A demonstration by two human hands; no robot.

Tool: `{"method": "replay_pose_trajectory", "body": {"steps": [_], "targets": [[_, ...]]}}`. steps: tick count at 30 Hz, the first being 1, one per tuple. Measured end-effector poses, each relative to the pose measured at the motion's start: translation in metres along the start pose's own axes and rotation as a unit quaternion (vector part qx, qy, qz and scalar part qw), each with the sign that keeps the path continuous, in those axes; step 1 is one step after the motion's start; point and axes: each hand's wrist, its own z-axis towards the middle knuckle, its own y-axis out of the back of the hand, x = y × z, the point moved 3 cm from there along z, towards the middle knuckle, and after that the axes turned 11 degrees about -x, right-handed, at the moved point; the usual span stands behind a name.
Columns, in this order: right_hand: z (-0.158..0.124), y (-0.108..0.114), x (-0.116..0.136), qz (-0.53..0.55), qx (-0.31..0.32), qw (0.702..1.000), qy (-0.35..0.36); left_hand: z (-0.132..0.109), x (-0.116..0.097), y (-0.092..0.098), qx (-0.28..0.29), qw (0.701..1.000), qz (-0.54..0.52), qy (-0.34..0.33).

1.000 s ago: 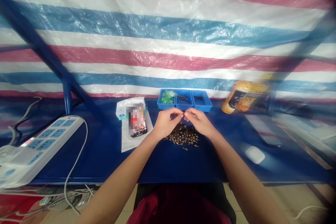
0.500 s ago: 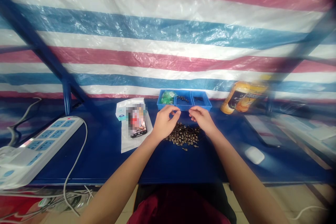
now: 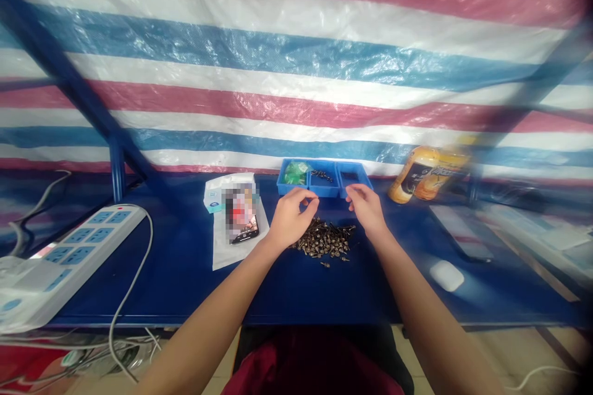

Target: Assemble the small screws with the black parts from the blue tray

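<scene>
A heap of small metal screws (image 3: 324,242) lies on the blue table between my forearms. Over its left side, my left hand (image 3: 293,217) has thumb and forefinger pinched together; whatever is between them is too small to make out. My right hand (image 3: 368,210) is curled with its fingertips together at the front right of a blue divided tray (image 3: 324,188), and its contents, if any, are hidden. The tray holds a green plastic bag (image 3: 295,173) at left, several screws (image 3: 320,175) in the middle and dark small pieces at right.
Left of the heap, a phone (image 3: 243,222) rests on a white packet (image 3: 227,253). A white power strip (image 3: 92,247) with a cable is farther left. On the right are orange bottles (image 3: 414,176), a grey flat device (image 3: 458,231) and a white case (image 3: 447,275). Striped sheeting (image 3: 296,74) hangs behind.
My right hand has shifted right, away from my left hand, toward the tray's right compartment. My left hand keeps its pinch in nearly the same place.
</scene>
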Motion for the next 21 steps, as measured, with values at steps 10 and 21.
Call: {"method": "replay_pose_trajectory", "body": {"steps": [10, 21], "targets": [[-0.015, 0.003, 0.005, -0.191, 0.343, 0.91, 0.135, -0.002, 0.006, -0.002, 0.036, 0.996, 0.078, 0.015], [-0.019, -0.004, 0.0, -0.17, 0.297, 0.918, 0.2, -0.01, 0.016, -0.01, 0.107, 0.979, 0.173, -0.005]]}}
